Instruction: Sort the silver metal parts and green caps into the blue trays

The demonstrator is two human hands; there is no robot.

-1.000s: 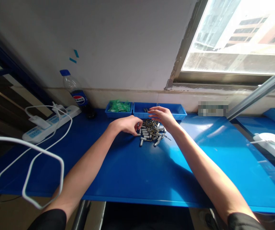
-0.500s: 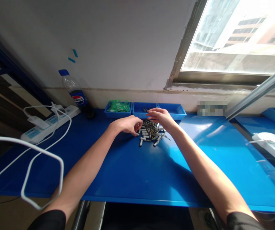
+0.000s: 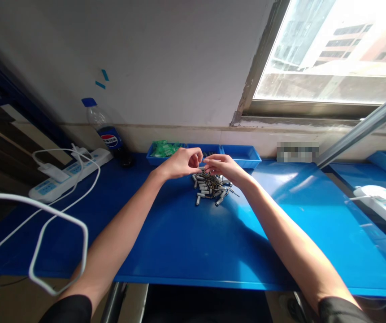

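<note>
My left hand [image 3: 182, 163] is pinched on a small grey metal cylinder [image 3: 201, 168], of which only a little shows at the fingertips. My right hand [image 3: 225, 167] meets it from the other side, fingers closed together; what they grip, if anything, is too small to make out. Both hands hover just above the far side of a pile of metal parts [image 3: 211, 185]. This pile mixes short silver cylinders with thin dark and brass-coloured pins, and lies on the blue table [image 3: 193, 242].
Behind the hands stand three joined blue bins: one with green packets [image 3: 164, 149], a partly hidden middle bin [image 3: 203, 147], and a right bin [image 3: 241, 154]. To the left are a cola bottle [image 3: 110, 134], a power strip [image 3: 68, 175] and looping white cable [image 3: 87, 237].
My left hand has risen from the pile's left edge with a small cylinder and moved toward my right hand. My right hand's fingers have lowered slightly and come together at the left fingertips.
</note>
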